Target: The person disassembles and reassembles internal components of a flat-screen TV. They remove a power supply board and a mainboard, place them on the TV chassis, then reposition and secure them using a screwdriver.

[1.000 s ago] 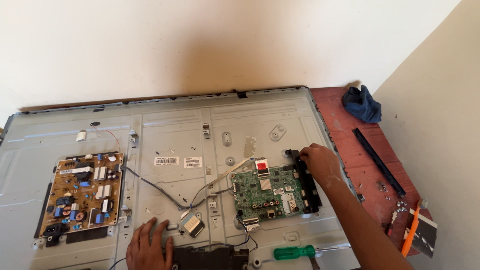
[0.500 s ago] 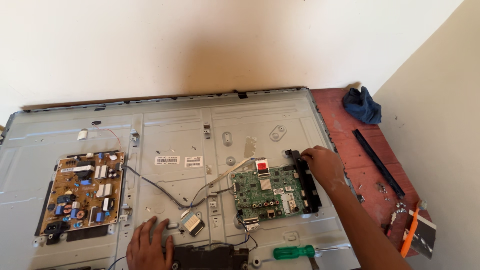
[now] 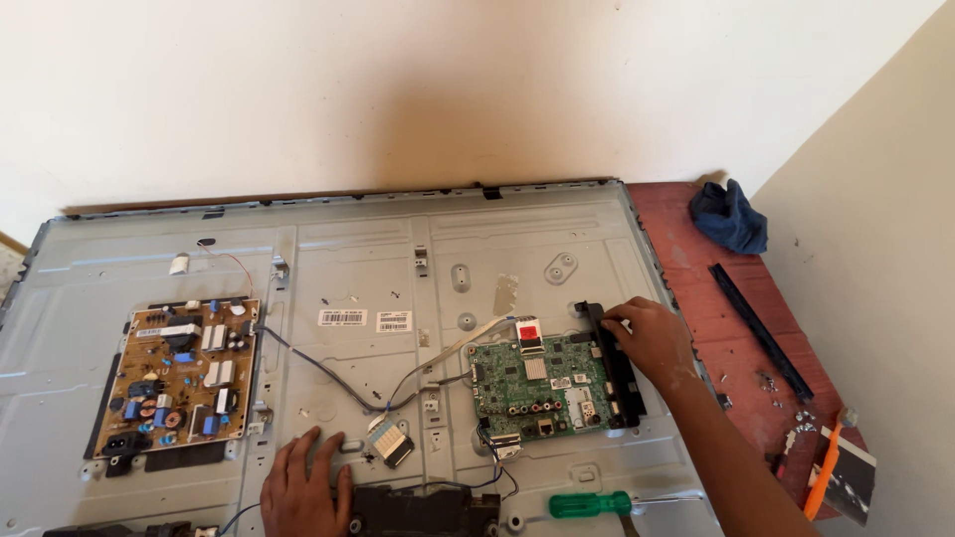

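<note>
A flat television lies face down with its grey metal back panel (image 3: 398,268) exposed. My right hand (image 3: 652,338) grips the top of a black plastic connector bracket (image 3: 612,368) along the right edge of the green main board (image 3: 542,388). My left hand (image 3: 303,487) rests flat, fingers spread, on the panel near the bottom edge, just left of a black speaker bar (image 3: 423,507). A tan power supply board (image 3: 179,378) is mounted at the left, joined to the main board by thin wires (image 3: 328,373).
A green-handled screwdriver (image 3: 592,504) lies on the panel below the main board. On the red table (image 3: 716,308) at right lie a blue cloth (image 3: 731,217), a black strip (image 3: 761,333), loose screws (image 3: 771,383) and an orange-handled tool (image 3: 821,477). Walls stand behind and right.
</note>
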